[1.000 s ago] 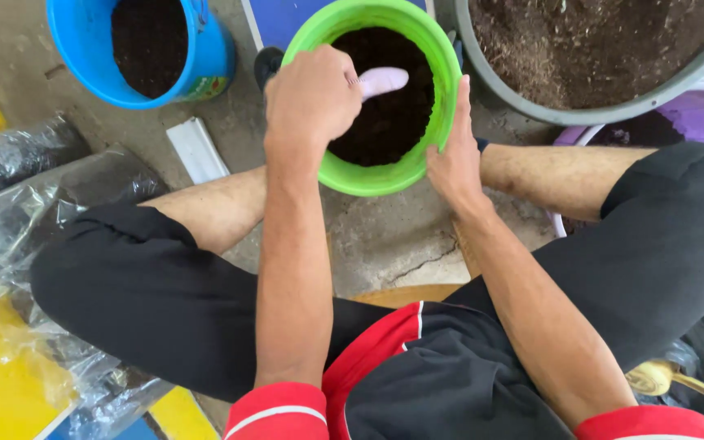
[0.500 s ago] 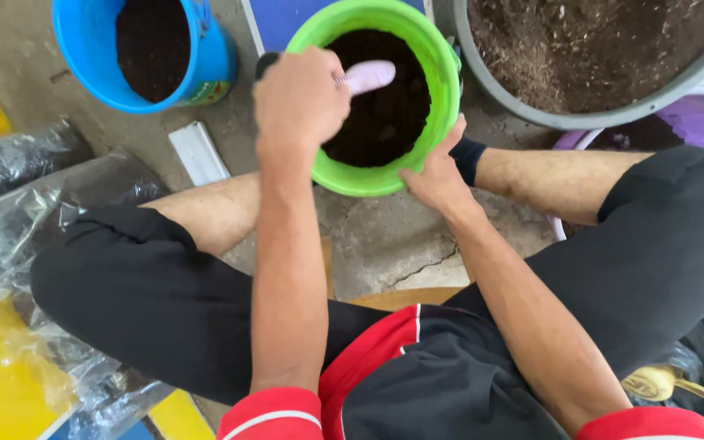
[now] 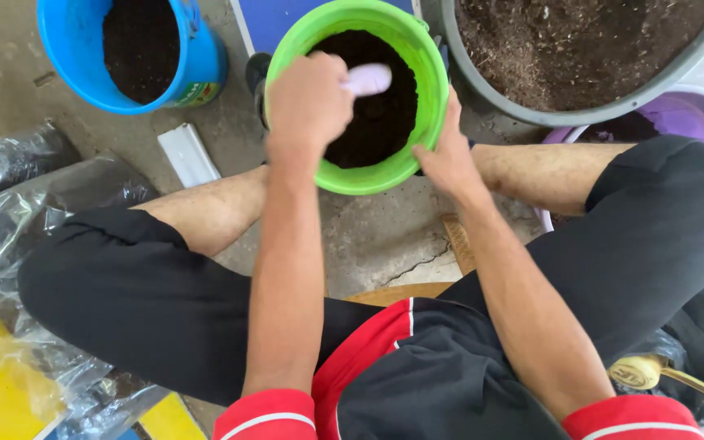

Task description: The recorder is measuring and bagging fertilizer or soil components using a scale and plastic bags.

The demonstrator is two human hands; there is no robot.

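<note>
At upper centre of the frame, the green bucket [image 3: 357, 181] stands on the concrete floor [image 3: 368, 236] between the seated person's knees, filled with dark soil [image 3: 380, 122]. Left hand [image 3: 307, 102] is closed in a fist around a pale lilac scoop [image 3: 367, 79], whose end shows above the soil; how deep it sits cannot be told. Right hand [image 3: 447, 155] lies with fingers spread against the bucket's outer right wall, bracing it. At upper left stands a blue bucket [image 3: 197, 69] of soil; at upper right a grey tub [image 3: 580, 110] of coarser mix, with a purple basin [image 3: 682, 114] just beside it. Clear plastic bags [image 3: 18, 212] lie at the left edge.

Risk, as a judgement: the bucket is held on one side only, so a hard push of the scoop could tip it toward the left knee and spill soil. An overloaded scoop could shed soil over the rim.
</note>
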